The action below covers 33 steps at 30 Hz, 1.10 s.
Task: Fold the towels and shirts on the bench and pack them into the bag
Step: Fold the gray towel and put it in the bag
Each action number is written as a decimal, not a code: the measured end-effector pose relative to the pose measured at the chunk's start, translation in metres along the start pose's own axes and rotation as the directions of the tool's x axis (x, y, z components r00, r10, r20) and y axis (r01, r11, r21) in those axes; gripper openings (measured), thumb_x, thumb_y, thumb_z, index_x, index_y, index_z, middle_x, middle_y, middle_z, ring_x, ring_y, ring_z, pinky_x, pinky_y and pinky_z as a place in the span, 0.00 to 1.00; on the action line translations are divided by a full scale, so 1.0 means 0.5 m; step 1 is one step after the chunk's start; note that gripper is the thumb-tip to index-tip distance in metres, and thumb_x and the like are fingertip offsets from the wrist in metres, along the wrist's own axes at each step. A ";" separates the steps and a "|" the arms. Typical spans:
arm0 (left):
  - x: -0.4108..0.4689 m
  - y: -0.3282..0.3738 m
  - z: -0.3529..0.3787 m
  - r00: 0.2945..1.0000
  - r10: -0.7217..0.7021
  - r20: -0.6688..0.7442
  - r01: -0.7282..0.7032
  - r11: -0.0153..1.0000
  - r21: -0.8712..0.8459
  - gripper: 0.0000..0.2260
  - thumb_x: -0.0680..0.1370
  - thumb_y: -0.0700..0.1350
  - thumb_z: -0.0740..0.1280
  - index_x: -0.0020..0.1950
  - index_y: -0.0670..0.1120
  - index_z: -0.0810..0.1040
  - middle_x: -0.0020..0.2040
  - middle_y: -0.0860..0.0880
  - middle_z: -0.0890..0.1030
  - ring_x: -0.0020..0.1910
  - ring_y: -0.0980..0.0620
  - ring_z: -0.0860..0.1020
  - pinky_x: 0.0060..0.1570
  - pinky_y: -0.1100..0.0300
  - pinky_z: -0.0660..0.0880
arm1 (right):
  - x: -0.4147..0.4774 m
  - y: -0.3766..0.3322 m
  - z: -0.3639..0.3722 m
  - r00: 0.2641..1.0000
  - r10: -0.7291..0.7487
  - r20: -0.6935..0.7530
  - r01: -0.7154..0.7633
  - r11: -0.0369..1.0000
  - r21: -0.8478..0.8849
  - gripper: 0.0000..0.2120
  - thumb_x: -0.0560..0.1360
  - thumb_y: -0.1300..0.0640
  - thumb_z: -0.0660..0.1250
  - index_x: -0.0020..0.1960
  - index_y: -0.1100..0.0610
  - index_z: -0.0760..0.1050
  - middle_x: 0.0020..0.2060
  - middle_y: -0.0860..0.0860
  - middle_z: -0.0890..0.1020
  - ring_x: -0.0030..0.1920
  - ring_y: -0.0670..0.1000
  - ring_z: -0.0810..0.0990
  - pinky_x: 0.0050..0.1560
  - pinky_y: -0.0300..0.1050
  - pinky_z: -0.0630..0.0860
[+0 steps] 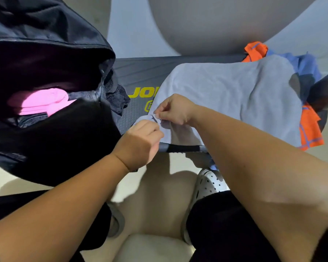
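A grey towel (231,91) lies spread over the black bench (138,72). At the towel's near left corner, my left hand (140,140) and my right hand (175,110) each pinch the cloth's edge, close together. Left of the bench stands an open black bag (45,59), with a folded pink cloth (44,104) inside. Under the towel's right side lie an orange shirt (310,127) and a blue garment (307,66), partly hidden.
A large grey exercise ball (225,21) sits behind the bench. My legs in black trousers and a white perforated shoe (208,183) are below the bench's front edge, on a pale floor. A dark object (324,93) juts in at the right edge.
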State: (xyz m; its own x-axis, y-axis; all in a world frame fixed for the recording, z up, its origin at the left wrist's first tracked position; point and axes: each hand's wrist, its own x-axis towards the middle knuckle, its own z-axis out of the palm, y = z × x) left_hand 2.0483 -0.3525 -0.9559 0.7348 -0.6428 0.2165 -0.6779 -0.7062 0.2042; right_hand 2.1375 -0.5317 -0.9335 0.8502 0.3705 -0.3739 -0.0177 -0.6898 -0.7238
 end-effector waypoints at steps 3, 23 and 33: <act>-0.012 0.003 -0.005 0.993 -0.109 -0.040 0.110 0.993 0.029 0.10 0.74 0.38 0.64 0.53 0.41 0.79 0.51 0.42 0.78 0.48 0.37 0.76 0.45 0.43 0.76 | -0.005 -0.005 -0.001 0.997 0.056 -0.048 -0.057 0.998 -0.009 0.14 0.67 0.47 0.79 0.45 0.56 0.85 0.38 0.47 0.86 0.42 0.44 0.84 0.50 0.41 0.79; 0.106 0.022 -0.048 0.807 -0.590 0.017 0.585 0.796 -0.154 0.07 0.78 0.46 0.64 0.42 0.46 0.74 0.36 0.48 0.77 0.40 0.42 0.75 0.39 0.49 0.71 | -0.057 0.018 -0.087 0.910 0.300 -0.286 -0.093 0.820 0.565 0.07 0.73 0.56 0.67 0.38 0.56 0.73 0.31 0.55 0.78 0.31 0.53 0.76 0.32 0.42 0.72; 0.082 0.028 -0.132 0.710 -0.704 0.011 0.640 0.639 -0.426 0.05 0.75 0.38 0.68 0.43 0.47 0.82 0.27 0.56 0.74 0.31 0.60 0.73 0.35 0.70 0.67 | -0.010 -0.033 -0.152 0.895 0.288 -0.342 -0.016 0.785 0.619 0.14 0.71 0.52 0.73 0.37 0.57 0.71 0.30 0.55 0.69 0.30 0.52 0.65 0.33 0.44 0.64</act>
State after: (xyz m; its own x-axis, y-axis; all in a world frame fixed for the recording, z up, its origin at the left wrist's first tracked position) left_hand 2.0677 -0.3693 -0.8813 0.9993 0.0369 -0.0007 0.0277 -0.7362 0.6762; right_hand 2.1736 -0.5692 -0.8756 0.9355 -0.0797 -0.3443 -0.3529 -0.1623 -0.9215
